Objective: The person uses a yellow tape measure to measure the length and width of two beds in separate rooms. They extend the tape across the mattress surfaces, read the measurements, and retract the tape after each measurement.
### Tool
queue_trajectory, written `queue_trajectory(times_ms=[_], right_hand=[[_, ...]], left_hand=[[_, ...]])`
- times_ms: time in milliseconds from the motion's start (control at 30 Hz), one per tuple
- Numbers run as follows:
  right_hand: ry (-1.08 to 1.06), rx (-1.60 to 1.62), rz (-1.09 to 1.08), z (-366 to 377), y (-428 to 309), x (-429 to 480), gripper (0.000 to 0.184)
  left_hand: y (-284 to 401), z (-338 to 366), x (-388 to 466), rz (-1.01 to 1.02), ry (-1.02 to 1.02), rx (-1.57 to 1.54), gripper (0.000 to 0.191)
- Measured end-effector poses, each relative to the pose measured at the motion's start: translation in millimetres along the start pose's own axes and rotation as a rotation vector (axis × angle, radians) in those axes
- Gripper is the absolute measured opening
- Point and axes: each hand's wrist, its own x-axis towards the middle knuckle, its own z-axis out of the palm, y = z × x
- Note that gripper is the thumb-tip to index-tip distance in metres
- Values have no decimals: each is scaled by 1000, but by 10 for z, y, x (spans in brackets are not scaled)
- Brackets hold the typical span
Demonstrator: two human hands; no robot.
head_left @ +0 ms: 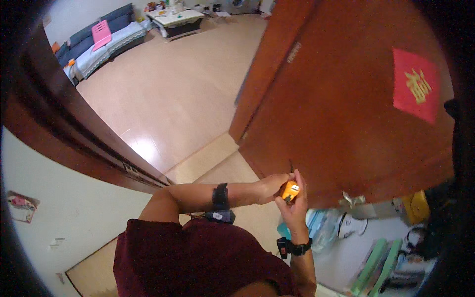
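In my right hand is an orange tape measure with a black part at its near end. The thumb and fingers of that hand curl about its case. My left hand comes in from the left and meets the case; its fingers are largely hidden, so I cannot tell what they grip. A thin dark strip sticks up just beyond the fingertips; what it is cannot be made out. Both hands are in front of a brown wooden door, which stands swung open on the right.
The door frame rises at the left, with a sill across the floor. Beyond stand a sofa and a low table. A metal door handle juts out near plastic bags and green strips.
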Motion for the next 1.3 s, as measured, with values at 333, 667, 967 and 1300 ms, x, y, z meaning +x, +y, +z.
queue_trajectory(times_ms=[333,667,967,1300], right_hand=[[-297,186,-166,1256,100,2004,69],[-483,227,-508,2699,-402,4330,46],[-895,402,-583,4357,-883,5763,44],[-818,206,-469,5228,-964,7710,33]], left_hand=[[1485,-1321,-202,150,275,209,56],[3594,-2306,-1026,585,934,992,31],[4661,-3746,-1322,708,1170,862,14],[6789,-5346,-867,394,663,724,12]])
